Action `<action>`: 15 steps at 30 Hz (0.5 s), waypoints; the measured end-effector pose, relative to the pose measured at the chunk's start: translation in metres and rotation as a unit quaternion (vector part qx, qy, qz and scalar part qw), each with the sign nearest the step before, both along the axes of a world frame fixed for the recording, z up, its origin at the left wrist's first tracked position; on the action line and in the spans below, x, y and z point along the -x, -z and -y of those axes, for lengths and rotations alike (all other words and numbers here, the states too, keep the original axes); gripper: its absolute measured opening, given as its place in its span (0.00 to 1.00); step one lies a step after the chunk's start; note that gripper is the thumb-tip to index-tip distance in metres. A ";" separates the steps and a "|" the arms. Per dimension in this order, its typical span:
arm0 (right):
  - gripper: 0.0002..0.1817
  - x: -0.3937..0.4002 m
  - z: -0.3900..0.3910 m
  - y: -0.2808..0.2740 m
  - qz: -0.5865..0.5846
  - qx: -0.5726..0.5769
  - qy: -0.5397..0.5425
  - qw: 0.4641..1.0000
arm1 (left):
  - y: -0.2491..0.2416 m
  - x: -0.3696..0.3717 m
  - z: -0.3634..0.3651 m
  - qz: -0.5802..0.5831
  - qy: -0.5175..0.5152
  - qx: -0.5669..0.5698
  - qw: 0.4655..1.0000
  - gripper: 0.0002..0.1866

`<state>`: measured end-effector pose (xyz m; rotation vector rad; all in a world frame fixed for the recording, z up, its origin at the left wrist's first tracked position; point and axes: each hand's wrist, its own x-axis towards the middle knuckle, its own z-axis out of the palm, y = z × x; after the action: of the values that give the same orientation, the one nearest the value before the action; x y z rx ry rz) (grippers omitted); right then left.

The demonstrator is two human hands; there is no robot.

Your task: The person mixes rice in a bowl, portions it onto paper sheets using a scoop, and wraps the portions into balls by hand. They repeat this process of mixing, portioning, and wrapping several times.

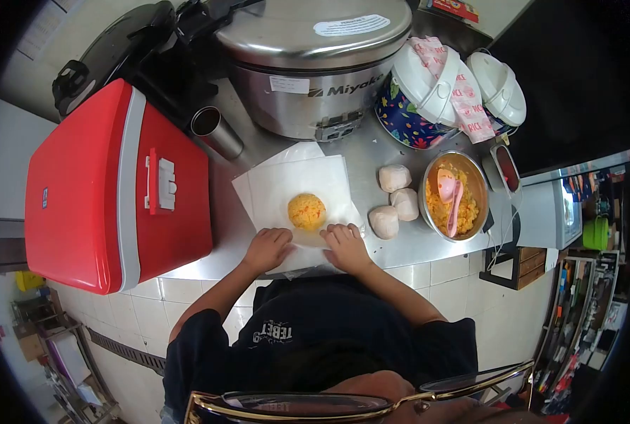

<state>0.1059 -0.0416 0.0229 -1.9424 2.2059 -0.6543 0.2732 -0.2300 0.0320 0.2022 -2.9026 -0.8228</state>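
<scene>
A round mound of yellow rice (306, 211) with orange bits sits on white wrapping paper (333, 177), which lies in overlapping sheets on the steel table. At the near edge of the top sheet, my left hand (269, 247) grips the paper with curled fingers. My right hand (347, 246) pinches the same edge on the other side. Between the hands the edge is raised, close to the near side of the rice. To the right sit three paper-wrapped balls (394, 179), beside a steel bowl (428, 215) of yellow rice (470, 205) with a pink rice scoop (451, 201) in it.
On the left stands a red cooler box (78, 191), with a steel tumbler (220, 132) beside it. A large rice cooker (315, 78) is at the back. Floral containers (407, 113) with white lids and a small metal tray (504, 169) stand at right.
</scene>
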 end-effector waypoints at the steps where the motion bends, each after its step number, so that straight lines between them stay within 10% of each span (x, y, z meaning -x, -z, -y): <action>1: 0.26 0.005 0.000 0.006 -0.013 -0.005 0.016 1.000 | -0.003 -0.003 0.000 -0.054 0.013 0.058 0.997 0.11; 8: 0.12 0.047 -0.024 0.024 0.204 0.024 -0.064 0.977 | 0.034 -0.052 0.016 -0.027 0.020 -0.018 0.999 0.12; 11: 0.08 0.053 -0.007 0.022 0.377 0.029 -0.010 0.926 | 0.054 -0.037 0.022 -0.099 -0.123 -0.208 0.965 0.11; 13: 0.08 0.054 0.012 0.028 0.438 -0.005 0.200 0.876 | 0.076 -0.014 0.028 -0.086 -0.346 -0.432 0.828 0.11; 15: 0.10 0.054 0.027 0.028 0.424 -0.043 0.251 0.869 | 0.084 0.003 0.038 -0.012 -0.390 -0.358 0.848 0.11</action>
<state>0.0522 -0.0682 -0.0053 -0.7324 2.0254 -1.1619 0.2701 -0.2685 -0.0522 1.2921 -1.9868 -1.5893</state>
